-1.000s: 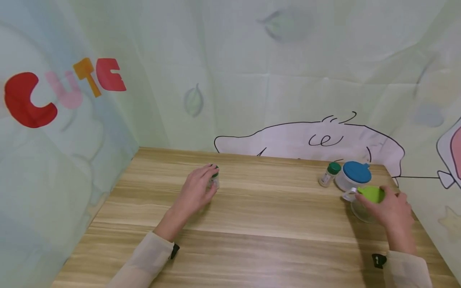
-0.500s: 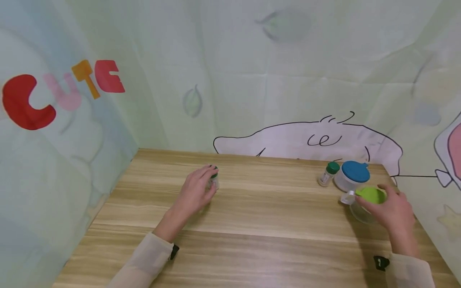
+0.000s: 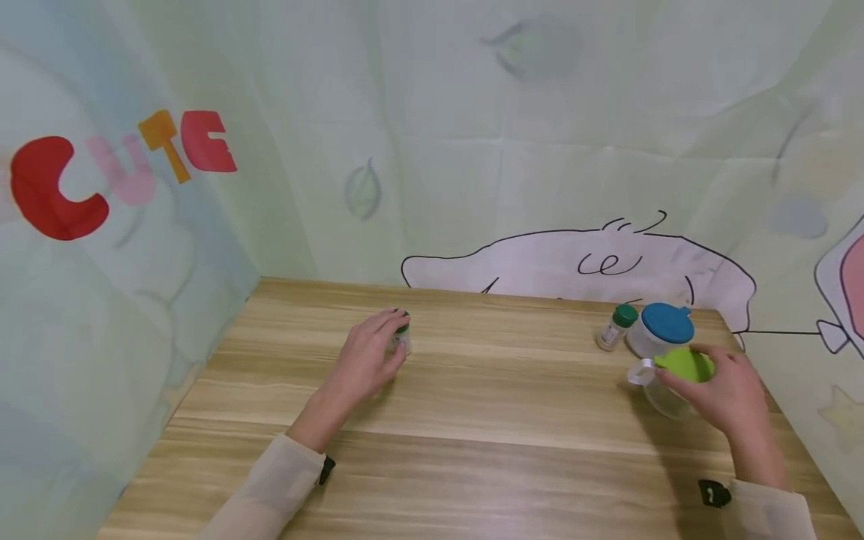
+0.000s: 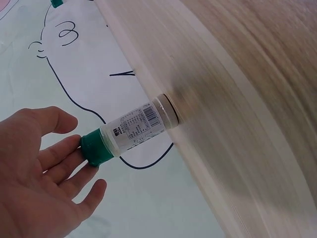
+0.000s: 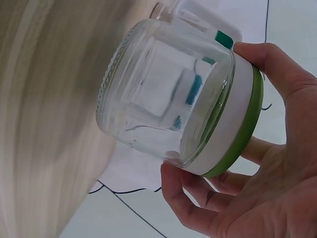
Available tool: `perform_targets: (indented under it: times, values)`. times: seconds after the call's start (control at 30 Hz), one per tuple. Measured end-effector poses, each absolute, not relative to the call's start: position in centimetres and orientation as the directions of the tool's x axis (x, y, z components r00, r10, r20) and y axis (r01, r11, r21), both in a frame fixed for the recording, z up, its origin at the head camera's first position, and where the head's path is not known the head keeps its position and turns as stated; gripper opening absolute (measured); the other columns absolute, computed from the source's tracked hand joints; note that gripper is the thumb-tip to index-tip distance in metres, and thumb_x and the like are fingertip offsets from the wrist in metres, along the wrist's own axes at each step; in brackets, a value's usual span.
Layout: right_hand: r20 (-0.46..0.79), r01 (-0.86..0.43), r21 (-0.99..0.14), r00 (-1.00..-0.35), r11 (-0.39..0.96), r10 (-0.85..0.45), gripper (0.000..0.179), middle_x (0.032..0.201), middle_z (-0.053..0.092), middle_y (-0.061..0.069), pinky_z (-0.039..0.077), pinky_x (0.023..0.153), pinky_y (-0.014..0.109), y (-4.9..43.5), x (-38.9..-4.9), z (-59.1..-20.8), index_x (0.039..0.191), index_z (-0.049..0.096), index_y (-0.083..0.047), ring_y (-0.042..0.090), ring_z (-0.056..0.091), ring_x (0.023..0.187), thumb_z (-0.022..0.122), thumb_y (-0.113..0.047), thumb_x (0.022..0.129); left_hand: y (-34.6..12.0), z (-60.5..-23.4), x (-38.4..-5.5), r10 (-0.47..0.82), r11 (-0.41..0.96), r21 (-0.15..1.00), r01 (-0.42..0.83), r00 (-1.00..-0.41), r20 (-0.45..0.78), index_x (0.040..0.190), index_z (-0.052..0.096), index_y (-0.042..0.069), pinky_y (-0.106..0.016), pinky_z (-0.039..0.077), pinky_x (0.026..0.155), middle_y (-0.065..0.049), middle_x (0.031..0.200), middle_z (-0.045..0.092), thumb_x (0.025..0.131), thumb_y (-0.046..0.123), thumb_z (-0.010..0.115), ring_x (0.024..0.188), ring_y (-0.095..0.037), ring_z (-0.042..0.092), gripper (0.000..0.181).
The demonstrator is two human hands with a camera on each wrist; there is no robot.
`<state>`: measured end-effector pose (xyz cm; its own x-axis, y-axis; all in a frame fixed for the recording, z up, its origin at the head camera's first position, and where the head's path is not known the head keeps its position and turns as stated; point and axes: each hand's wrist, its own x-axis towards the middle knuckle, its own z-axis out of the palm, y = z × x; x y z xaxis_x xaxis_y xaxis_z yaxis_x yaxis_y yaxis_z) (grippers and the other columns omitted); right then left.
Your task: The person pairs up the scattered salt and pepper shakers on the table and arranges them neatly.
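My left hand (image 3: 364,356) is at a small seasoning shaker (image 4: 136,125) with a green cap (image 4: 95,147), upright on the wooden table. In the left wrist view its fingertips touch the cap, while the thumb stays apart from it. On the right, my right hand (image 3: 732,397) grips a clear glass seasoning jar (image 5: 158,84) by its upper part, thumb on one side and fingers on the other. The jar has a green lid (image 3: 688,365), a white collar (image 5: 240,104) and a pale handle (image 3: 641,372) pointing left. Whether its base touches the table cannot be told.
Behind the glass jar stands a white pot with a blue lid (image 3: 668,322). Another green-capped shaker (image 3: 616,328) is just left of that pot. The wooden table (image 3: 513,390) meets a printed cloth backdrop (image 3: 445,187) at its back and left edges.
My right hand has shifted slightly left with the glass jar, and the jar's handle has moved left too. The left hand and its shaker look unchanged.
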<state>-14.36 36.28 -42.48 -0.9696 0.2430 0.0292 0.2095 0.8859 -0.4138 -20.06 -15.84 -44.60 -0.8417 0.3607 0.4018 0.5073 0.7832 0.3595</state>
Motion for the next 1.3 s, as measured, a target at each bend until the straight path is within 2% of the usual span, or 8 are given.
perform_targets:
  times: [0.17,0.37,0.53,0.73,0.93,1.1,1.3]
  values:
    - [0.044,0.182,-0.412,-0.975,0.893,0.219,0.091,0.133,0.044,0.043,0.046,0.076,0.065,35.8,-14.2,-42.1,0.149,0.045,0.008,0.056,0.047,0.110,0.074,-0.057,0.094,-15.8,-44.6,-20.2,0.369,0.778,0.353,0.520,-0.832,0.413,0.134,0.068,-0.002,-0.062,0.047,0.112,-0.020,0.142,0.066,0.097,0.009,0.073,0.138,-0.039,0.059,0.040]
    - [0.079,0.145,-0.400,-0.978,0.905,0.192,0.088,0.130,0.047,0.042,0.042,0.070,0.053,35.2,-14.3,-41.7,0.146,0.048,0.008,0.053,0.048,0.105,0.075,-0.057,0.093,-15.8,-44.5,-20.2,0.370,0.773,0.361,0.522,-0.832,0.412,0.134,0.068,-0.002,-0.063,0.048,0.111,-0.021,0.142,0.066,0.097,0.008,0.073,0.137,-0.040,0.059,0.039]
    - [0.063,0.154,-0.401,-0.979,0.903,0.195,0.089,0.129,0.045,0.042,0.043,0.069,0.052,34.4,-14.5,-41.5,0.146,0.048,0.007,0.052,0.048,0.103,0.075,-0.058,0.092,-16.0,-44.2,-20.1,0.364,0.780,0.367,0.506,-0.845,0.391,0.135,0.068,-0.002,-0.065,0.048,0.110,-0.020,0.143,0.066,0.096,0.009,0.074,0.138,-0.040,0.059,0.041]
    - [0.042,0.156,-0.406,-0.981,0.900,0.189,0.090,0.129,0.044,0.043,0.044,0.066,0.045,33.7,-14.6,-41.5,0.147,0.047,0.008,0.051,0.047,0.101,0.076,-0.057,0.092,-16.0,-44.0,-20.0,0.374,0.772,0.375,0.514,-0.843,0.386,0.136,0.068,-0.002,-0.066,0.046,0.111,-0.021,0.144,0.065,0.095,0.007,0.076,0.138,-0.041,0.059,0.042]
    - [0.033,0.129,-0.417,-0.987,0.900,0.157,0.090,0.132,0.042,0.046,0.049,0.070,0.054,33.3,-14.7,-41.7,0.148,0.045,0.009,0.054,0.048,0.105,0.077,-0.054,0.092,-15.8,-44.3,-19.8,0.367,0.775,0.383,0.503,-0.851,0.375,0.136,0.067,-0.001,-0.067,0.046,0.111,-0.020,0.146,0.064,0.094,0.007,0.077,0.139,-0.041,0.057,0.045]
    - [0.023,0.119,-0.420,-0.990,0.900,0.142,0.089,0.134,0.041,0.047,0.052,0.069,0.054,32.7,-14.8,-41.9,0.148,0.046,0.008,0.054,0.048,0.104,0.078,-0.053,0.092,-15.7,-44.4,-19.8,0.358,0.783,0.370,0.500,-0.849,0.388,0.136,0.068,0.000,-0.064,0.046,0.112,-0.019,0.145,0.064,0.094,0.007,0.077,0.139,-0.039,0.058,0.043]
    - [0.017,0.094,-0.426,-0.994,0.900,0.112,0.088,0.137,0.042,0.046,0.053,0.075,0.059,31.8,-15.1,-42.0,0.148,0.048,0.007,0.055,0.048,0.109,0.078,-0.054,0.092,-15.8,-44.3,-19.8,0.354,0.784,0.370,0.498,-0.849,0.393,0.135,0.069,-0.001,-0.063,0.047,0.113,-0.019,0.144,0.065,0.093,0.006,0.077,0.138,-0.038,0.059,0.043]
